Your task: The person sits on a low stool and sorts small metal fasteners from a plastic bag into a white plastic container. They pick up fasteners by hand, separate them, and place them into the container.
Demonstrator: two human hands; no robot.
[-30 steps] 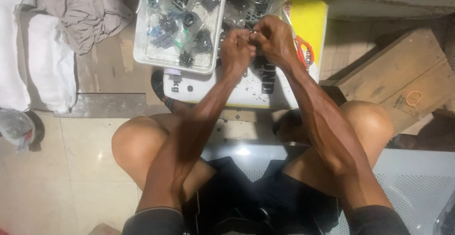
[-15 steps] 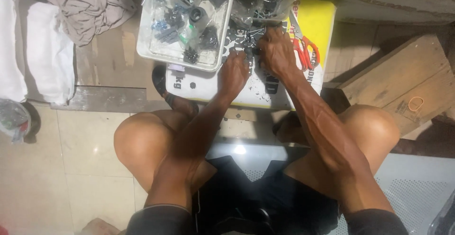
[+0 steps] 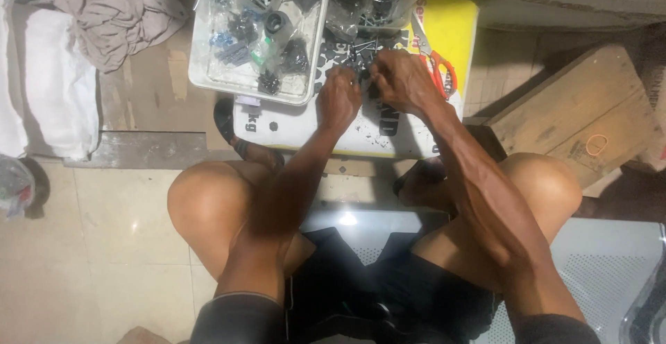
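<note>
Small dark hardware parts (image 3: 361,56) are handled over a white and yellow printed board (image 3: 298,125).

The left hand (image 3: 338,99) and right hand (image 3: 402,80) are held close together, fingers curled on a small part; the grasp itself cannot be told. A clear plastic tray (image 3: 208,73) of fittings is set just left; orange-handled scissors (image 3: 437,66) lie right.

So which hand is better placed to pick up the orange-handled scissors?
Probably the right hand: it sits just beside the scissors on the yellow-and-white board. The left hand lies farther off, nearer the clear tray, and would have to cross over the right.
</note>
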